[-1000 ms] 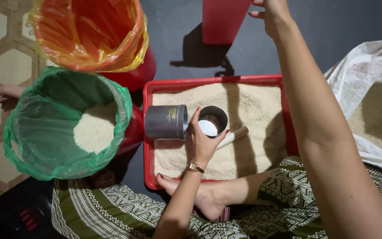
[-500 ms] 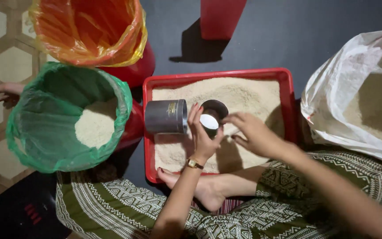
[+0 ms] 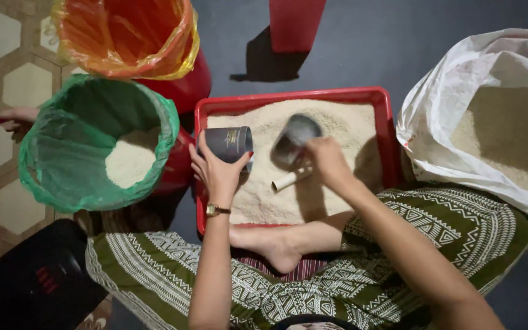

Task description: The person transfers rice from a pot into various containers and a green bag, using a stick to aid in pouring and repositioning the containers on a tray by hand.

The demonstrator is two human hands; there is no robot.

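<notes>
Left hand fingers wrapped round dark tin, held on its side over red tray of rice. Right hand fingers closed on grey scoop, dipped into rice. Green-lined bucket left of tray, white sack right.

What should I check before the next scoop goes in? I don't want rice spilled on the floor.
1. Left hand grips the dark can: ok.
2. Can's mouth turned toward the scoop: cannot tell, it lies sideways.
3. Right hand grips the scoop: ok.
4. Scoop and can both over the red tray, so stray rice lands inside: ok.
5. Rice load in the scoop: cannot tell, its inside looks dark.
6. Green-lined bucket beside the tray, open: ok.
</notes>
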